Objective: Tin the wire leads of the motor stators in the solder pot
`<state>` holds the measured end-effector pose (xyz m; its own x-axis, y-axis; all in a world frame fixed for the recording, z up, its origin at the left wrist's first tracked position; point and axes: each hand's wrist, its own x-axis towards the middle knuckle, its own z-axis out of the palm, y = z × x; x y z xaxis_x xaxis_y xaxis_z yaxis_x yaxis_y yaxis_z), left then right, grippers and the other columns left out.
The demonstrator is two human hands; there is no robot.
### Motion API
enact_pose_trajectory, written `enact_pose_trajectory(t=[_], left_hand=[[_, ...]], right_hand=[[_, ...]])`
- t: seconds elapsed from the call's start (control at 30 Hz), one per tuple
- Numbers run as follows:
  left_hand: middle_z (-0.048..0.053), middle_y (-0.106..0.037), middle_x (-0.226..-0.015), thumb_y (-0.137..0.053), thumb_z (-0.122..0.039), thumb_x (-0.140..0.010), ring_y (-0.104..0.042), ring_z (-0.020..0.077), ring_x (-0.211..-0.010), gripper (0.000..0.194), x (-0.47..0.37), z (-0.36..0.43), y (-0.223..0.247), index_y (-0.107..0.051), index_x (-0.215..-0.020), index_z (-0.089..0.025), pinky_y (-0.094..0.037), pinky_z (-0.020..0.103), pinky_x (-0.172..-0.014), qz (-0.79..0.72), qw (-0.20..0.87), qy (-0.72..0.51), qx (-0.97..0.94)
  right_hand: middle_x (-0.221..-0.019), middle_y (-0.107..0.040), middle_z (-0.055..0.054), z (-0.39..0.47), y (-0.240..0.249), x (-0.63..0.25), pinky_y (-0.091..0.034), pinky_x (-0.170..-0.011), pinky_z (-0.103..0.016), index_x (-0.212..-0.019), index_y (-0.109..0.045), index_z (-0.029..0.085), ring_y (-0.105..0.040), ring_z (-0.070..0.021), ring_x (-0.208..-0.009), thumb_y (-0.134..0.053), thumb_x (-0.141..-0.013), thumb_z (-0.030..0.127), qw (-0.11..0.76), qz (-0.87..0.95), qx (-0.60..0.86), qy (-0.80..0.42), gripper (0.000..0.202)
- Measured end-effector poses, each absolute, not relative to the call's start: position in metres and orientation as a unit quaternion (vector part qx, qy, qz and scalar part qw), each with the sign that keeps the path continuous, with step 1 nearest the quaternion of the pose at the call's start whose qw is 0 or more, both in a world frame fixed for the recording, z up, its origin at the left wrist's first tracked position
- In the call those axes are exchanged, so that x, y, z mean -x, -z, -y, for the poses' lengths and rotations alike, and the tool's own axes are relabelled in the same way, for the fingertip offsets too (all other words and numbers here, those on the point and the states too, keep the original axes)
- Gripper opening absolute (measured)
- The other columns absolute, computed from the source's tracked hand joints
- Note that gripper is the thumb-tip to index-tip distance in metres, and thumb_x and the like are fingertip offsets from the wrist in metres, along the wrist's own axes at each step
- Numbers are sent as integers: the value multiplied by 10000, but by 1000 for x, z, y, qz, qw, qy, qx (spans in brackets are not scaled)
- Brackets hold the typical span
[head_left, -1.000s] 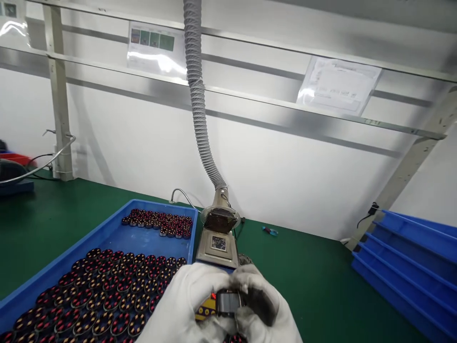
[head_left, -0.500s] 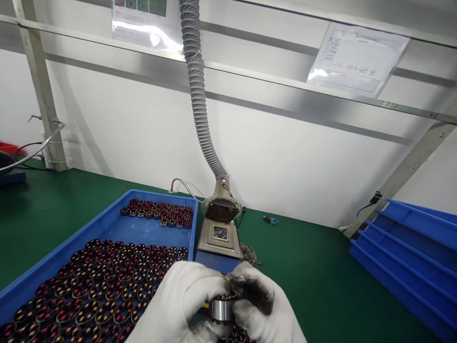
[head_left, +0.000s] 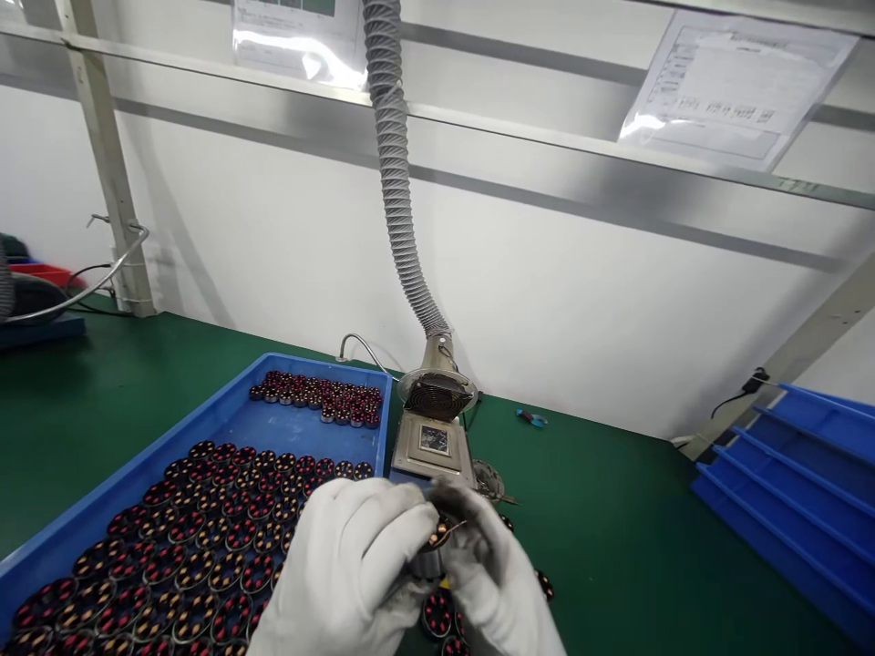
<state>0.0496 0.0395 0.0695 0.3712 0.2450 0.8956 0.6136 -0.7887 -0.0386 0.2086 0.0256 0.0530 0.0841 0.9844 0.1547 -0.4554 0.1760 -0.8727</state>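
Left hand [head_left: 365, 556] pinches metal-rimmed coil [head_left: 436, 538]; right hand [head_left: 493, 569] at wire [head_left: 457, 527], pinch unclear; likely stiff, slick, wire delicate; best held by rim [head_left: 427, 567].

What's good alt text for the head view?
Gloved left hand and right hand hold a round part showing copper, over a green bench. To their left, a blue tray holds rows of similar parts; beyond, a grey hose hangs above a metal device. Blue bins sit stacked at right.

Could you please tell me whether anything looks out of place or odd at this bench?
Two small things: the gloved right hand is darkly smudged, far more than the left hand, and some wound rings sit outside the blue tray that holds most others.
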Motion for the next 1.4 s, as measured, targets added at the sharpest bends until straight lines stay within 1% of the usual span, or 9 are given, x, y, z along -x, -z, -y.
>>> enact_pose_trajectory(t=[0.2,0.43,0.6,0.67,0.8,0.97,1.1,1.23,1.4], left_hand=[[31,-684,-979,-543,-239,-858,-615,158,-891,231,-44,-45,-68,-565,-1086,-215,-503,271,-775,256,-10,517,817],[0,-722,-859,-538,-158,-770,-645,135,-861,188,-42,-53,-72,-712,-788,-225,-480,174,-817,236,-258,579,736],[-23,-714,-879,-548,-158,-763,-640,132,-867,168,-36,-53,-69,-690,-731,-242,-493,171,-775,334,-395,601,609],[-14,-690,-1023,-627,-174,-722,-620,159,-970,214,-31,-49,-70,-693,-900,-272,-477,218,-868,353,-423,560,619],[0,-594,-1229,-741,-109,-591,-541,211,-1121,562,-29,-44,-71,-638,-1092,-344,-415,312,-982,335,-403,447,725],[32,-706,-1020,-724,-131,-623,-632,199,-938,322,-40,-51,-69,-728,-918,-260,-493,282,-870,269,-371,531,713],[34,-730,-701,-658,-136,-633,-666,185,-680,86,-47,-53,-69,-725,-630,-189,-552,251,-662,257,-478,624,562],[41,-733,-721,-643,-183,-691,-674,181,-700,79,-43,-53,-69,-721,-689,-174,-555,260,-683,310,-531,641,461],[32,-736,-822,-642,-53,-601,-669,182,-778,240,-41,-54,-71,-749,-758,-199,-540,244,-729,259,-540,537,594]], right_hand=[[-919,-718,-85,-30,-49,-177,-506,-818,-377,-883,-710,213,-658,-231,-863,-837,-543,313,647,307,287,-636,377],[-792,-723,-32,-30,-53,-176,-539,-684,-263,-864,-714,186,-658,-134,-673,-837,-546,181,621,245,226,-710,341],[-822,-739,-72,-22,-62,-177,-549,-667,-291,-945,-703,186,-697,-198,-740,-802,-617,270,551,244,212,-769,352],[-888,-736,-75,-19,-64,-179,-542,-703,-286,-946,-702,191,-690,-189,-785,-768,-664,308,552,244,212,-769,312],[-854,-729,-38,-17,-63,-181,-528,-704,-253,-823,-714,195,-655,-141,-772,-753,-678,342,559,259,233,-752,210],[-772,-710,10,-18,-59,-173,-509,-616,-199,-784,-709,200,-614,-80,-637,-805,-618,278,576,228,238,-749,207],[-813,-728,-27,-20,-57,-170,-538,-660,-229,-876,-708,189,-667,-127,-716,-822,-591,246,566,230,246,-753,313],[-830,-732,-70,-21,-58,-174,-551,-681,-282,-913,-694,178,-680,-167,-716,-811,-605,290,543,267,230,-762,348],[-823,-717,-36,-25,-53,-173,-547,-706,-310,-879,-698,196,-657,-155,-714,-818,-590,246,591,237,230,-736,317]])
